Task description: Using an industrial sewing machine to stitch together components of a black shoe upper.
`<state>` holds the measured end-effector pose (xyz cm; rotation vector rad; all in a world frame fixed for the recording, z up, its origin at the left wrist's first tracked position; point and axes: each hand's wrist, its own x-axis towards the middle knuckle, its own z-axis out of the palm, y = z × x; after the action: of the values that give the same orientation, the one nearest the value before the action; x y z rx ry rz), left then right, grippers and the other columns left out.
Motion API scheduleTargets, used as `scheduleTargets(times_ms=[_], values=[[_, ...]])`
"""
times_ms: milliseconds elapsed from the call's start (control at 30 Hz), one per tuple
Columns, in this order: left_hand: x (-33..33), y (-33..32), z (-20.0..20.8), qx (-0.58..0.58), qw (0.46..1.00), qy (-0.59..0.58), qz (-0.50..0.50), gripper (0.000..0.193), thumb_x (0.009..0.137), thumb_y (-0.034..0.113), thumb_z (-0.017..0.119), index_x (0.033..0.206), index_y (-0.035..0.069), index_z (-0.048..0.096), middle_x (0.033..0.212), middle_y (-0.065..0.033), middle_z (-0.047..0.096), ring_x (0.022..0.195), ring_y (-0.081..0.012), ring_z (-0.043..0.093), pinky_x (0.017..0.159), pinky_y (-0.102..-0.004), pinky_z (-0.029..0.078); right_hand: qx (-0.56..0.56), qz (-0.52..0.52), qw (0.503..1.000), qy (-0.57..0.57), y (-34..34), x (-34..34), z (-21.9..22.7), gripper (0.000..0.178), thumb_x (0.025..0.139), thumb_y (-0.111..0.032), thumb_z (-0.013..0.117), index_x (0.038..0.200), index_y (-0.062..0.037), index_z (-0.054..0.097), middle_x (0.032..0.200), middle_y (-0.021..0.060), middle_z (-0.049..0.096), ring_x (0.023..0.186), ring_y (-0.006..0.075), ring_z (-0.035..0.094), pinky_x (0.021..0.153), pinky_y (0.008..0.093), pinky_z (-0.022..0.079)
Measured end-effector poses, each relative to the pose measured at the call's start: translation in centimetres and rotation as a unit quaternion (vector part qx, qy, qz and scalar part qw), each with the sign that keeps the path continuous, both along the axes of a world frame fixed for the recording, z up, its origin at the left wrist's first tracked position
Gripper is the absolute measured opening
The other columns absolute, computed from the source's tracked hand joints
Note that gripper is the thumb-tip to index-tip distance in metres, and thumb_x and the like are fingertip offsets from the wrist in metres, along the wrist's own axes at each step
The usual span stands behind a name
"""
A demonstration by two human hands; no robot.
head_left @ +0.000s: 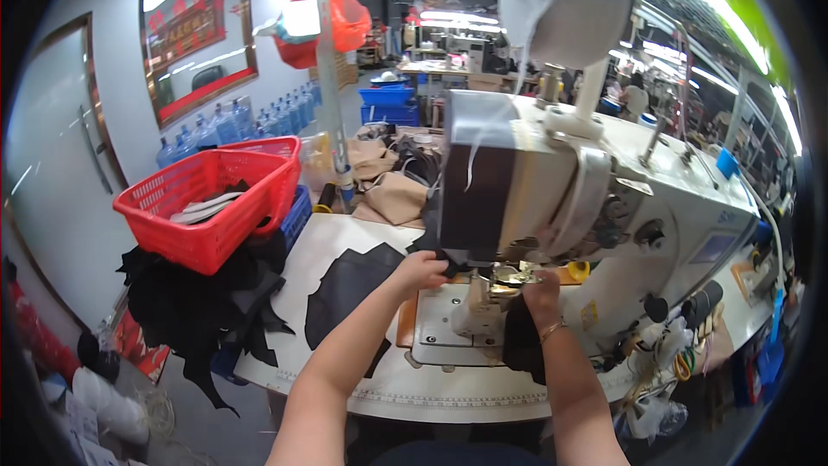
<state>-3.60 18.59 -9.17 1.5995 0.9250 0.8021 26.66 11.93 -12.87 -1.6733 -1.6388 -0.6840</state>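
Note:
A white post-bed sewing machine stands in front of me, its post rising from a metal plate. My left hand is left of the post, fingers closed on the edge of a black fabric piece, partly hidden by the machine head. Close to the presser foot on the right, my right hand is curled, its fingertips partly hidden, on another black fabric part that hangs beside the post. Flat black cut pieces lie under and beside my left forearm.
A red plastic basket with pale pieces stands at left, above a heap of black fabric. Beige pieces lie beyond the white table. A metal pole rises behind it. Thread and bags crowd the right edge.

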Motion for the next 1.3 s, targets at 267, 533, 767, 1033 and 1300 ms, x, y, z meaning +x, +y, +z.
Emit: scheduleTargets(times_ms=[267,533,767,1033,1300], values=[[-12.8,-0.3,-0.3,0.248,0.868,0.422,0.081,0.044,0.072,0.016,0.065,0.115,0.01,0.055,0.116,-0.0103,0.055,0.111,-0.0283,0.049,0.093,-0.0376,0.04,0.065,0.024,0.989,0.127,-2.3,-1.6,4.2,0.017,0.071,-0.013,0.065,0.066,0.0013,0.057,0.061,0.0162,0.057,0.059,0.0298,0.058,0.055,0.0382,0.045],[-13.0,1.9,1.5,0.085,0.858,0.506,0.0,0.047,0.063,0.027,0.075,0.107,0.023,0.06,0.109,-0.0011,0.055,0.105,-0.0226,0.05,0.087,-0.0462,0.039,-0.099,0.235,0.728,0.636,-16.7,-1.8,15.0,0.014,0.079,-0.005,0.058,0.093,-0.0028,0.057,0.08,0.0028,0.059,0.065,0.0109,0.056,0.052,0.0242,0.049],[-14.0,3.5,0.1,0.104,0.881,0.462,0.014,0.05,0.058,0.03,0.078,0.104,0.021,0.061,0.108,-0.0021,0.059,0.108,-0.0242,0.05,0.09,-0.046,0.038,-0.084,0.505,0.604,0.611,-22.3,-2.9,17.9,0.014,0.082,-0.001,0.05,0.095,0.003,0.048,0.084,0.0188,0.058,0.073,0.0306,0.062,0.059,0.0356,0.057],[-16.2,-5.0,6.5,0.426,0.85,0.289,0.109,0.013,0.076,0.013,0.061,0.089,0.01,0.061,0.085,-0.0058,0.062,0.089,-0.024,0.057,0.098,-0.0479,0.026,-0.165,0.333,0.698,0.612,-19.0,-8.4,15.5,0.017,0.077,0.002,0.062,0.092,0.0016,0.056,0.079,0.0041,0.058,0.07,0.0101,0.059,0.06,0.0252,0.054],[-10.0,-19.1,19.0,0.732,0.663,0.129,0.093,0.02,0.067,0.005,0.053,0.084,0.008,0.063,0.055,-0.0032,0.044,0.045,-0.0191,0.041,0.044,-0.032,0.032,-0.024,0.345,0.865,0.363,-13.9,-14.6,13.9,0.012,0.079,-0.001,0.061,0.089,0.0021,0.055,0.07,0.0078,0.062,0.063,0.0062,0.058,0.054,0.0217,0.049]])
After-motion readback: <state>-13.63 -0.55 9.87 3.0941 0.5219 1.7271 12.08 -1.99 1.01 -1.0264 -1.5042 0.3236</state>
